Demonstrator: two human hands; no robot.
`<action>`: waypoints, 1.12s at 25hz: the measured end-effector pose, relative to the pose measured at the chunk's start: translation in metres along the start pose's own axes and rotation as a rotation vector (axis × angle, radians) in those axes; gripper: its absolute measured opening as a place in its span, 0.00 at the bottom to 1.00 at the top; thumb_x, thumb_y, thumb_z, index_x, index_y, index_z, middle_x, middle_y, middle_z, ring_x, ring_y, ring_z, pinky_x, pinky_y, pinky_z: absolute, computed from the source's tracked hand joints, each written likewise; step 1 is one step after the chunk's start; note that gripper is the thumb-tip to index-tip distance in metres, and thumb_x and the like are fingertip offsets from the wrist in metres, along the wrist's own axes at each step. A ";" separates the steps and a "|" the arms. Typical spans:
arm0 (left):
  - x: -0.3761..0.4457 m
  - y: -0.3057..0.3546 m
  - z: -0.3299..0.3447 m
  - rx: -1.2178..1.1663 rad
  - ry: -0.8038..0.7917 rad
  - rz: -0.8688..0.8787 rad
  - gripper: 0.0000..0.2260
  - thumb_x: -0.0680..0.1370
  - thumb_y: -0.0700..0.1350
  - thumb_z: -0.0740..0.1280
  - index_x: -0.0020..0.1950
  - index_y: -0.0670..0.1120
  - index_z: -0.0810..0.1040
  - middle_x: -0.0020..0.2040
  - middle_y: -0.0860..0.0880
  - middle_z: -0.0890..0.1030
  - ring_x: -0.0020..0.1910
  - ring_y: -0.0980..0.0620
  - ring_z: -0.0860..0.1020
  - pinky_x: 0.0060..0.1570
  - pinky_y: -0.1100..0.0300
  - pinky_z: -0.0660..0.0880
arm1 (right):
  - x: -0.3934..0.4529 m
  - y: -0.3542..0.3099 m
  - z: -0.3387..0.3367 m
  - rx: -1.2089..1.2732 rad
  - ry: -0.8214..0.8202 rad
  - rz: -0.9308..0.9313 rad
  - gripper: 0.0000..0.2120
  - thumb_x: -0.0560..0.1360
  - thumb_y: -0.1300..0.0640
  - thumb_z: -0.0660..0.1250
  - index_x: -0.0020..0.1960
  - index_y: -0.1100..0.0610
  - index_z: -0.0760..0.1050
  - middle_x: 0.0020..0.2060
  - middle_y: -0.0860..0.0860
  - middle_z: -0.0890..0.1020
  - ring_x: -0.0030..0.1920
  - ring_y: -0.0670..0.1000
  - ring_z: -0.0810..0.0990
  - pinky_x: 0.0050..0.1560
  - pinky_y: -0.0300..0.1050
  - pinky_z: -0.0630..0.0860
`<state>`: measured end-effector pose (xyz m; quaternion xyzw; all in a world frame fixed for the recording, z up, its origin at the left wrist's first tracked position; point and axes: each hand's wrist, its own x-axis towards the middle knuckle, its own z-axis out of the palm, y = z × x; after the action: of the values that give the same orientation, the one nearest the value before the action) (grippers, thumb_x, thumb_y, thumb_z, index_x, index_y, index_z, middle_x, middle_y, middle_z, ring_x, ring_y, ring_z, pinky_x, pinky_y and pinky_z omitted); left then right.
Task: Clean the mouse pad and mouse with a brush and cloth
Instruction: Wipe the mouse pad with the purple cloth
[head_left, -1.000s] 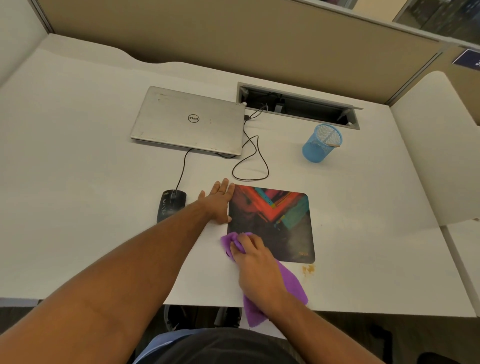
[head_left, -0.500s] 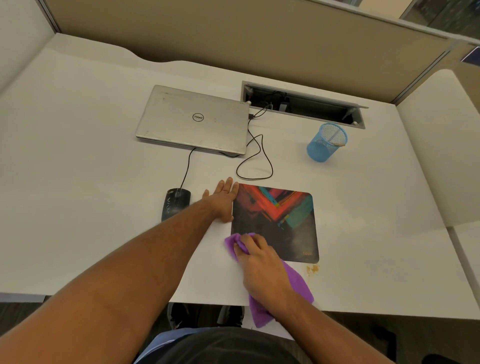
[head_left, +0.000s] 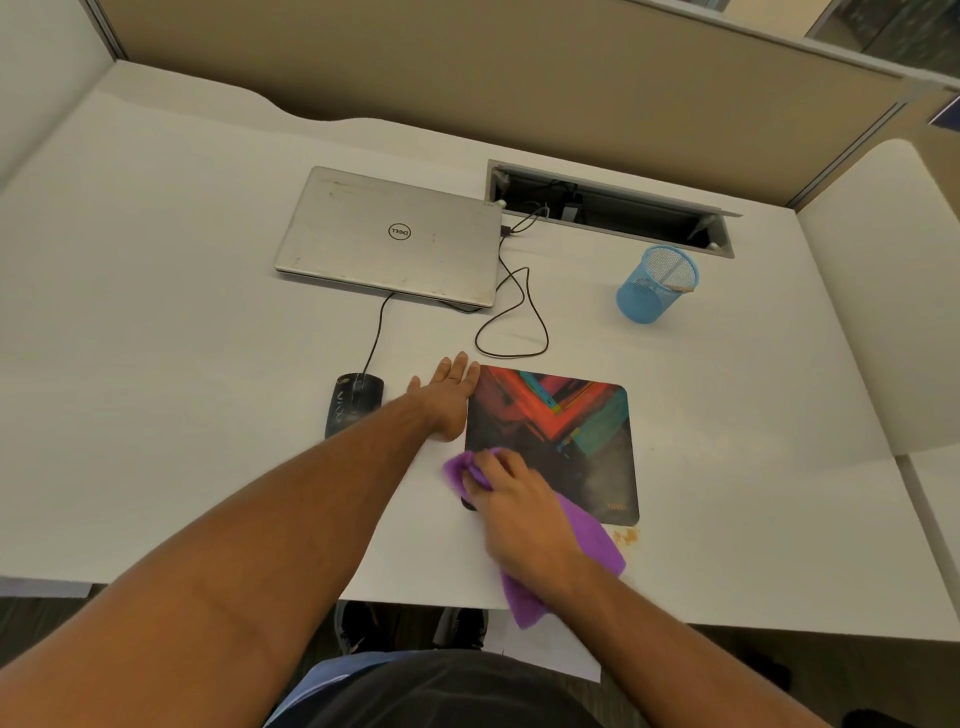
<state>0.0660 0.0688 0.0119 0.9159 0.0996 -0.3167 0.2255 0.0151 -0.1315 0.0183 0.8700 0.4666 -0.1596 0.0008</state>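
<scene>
Now purple cloth (head_left: 587, 545) under right hand's (head_left: 519, 512) grip — mouse pad's (head_left: 592, 447) near-left corner.

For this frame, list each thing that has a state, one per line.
Laptop: lid closed, cable plugged in at its right side.
Mouse: off the pad, untouched, beside the left hand.
Mouse pad: flat on the desk.
Purple cloth: bunched under the right hand, on the pad's near-left corner.
Left hand: flat, fingers straight, at the pad's left edge.
Blue mesh cup: upright.

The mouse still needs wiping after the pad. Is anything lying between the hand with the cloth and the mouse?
Yes: the left hand lies flat beside the mouse pad, between the right hand gripping the purple cloth and the mouse.
</scene>
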 end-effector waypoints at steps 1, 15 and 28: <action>0.001 0.000 0.000 -0.005 0.003 -0.001 0.40 0.79 0.30 0.58 0.80 0.49 0.35 0.79 0.48 0.32 0.78 0.47 0.35 0.76 0.41 0.42 | -0.010 0.001 0.006 0.020 -0.023 -0.022 0.29 0.77 0.58 0.70 0.77 0.53 0.69 0.75 0.52 0.66 0.74 0.57 0.61 0.72 0.54 0.69; -0.003 0.002 -0.002 0.018 -0.009 -0.006 0.41 0.79 0.31 0.60 0.80 0.49 0.34 0.79 0.48 0.31 0.78 0.47 0.35 0.76 0.41 0.42 | -0.010 -0.005 0.000 -0.021 -0.028 -0.036 0.30 0.78 0.58 0.69 0.78 0.54 0.66 0.77 0.53 0.65 0.75 0.59 0.61 0.72 0.56 0.69; -0.005 0.000 -0.002 0.022 0.002 0.002 0.40 0.80 0.34 0.61 0.80 0.49 0.34 0.79 0.48 0.32 0.79 0.46 0.35 0.76 0.40 0.43 | 0.049 0.017 -0.029 -0.093 0.040 0.059 0.25 0.79 0.58 0.64 0.76 0.55 0.69 0.75 0.54 0.66 0.72 0.59 0.64 0.70 0.54 0.70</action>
<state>0.0634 0.0690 0.0164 0.9189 0.0953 -0.3165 0.2155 0.0618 -0.0967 0.0297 0.8854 0.4475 -0.1201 0.0367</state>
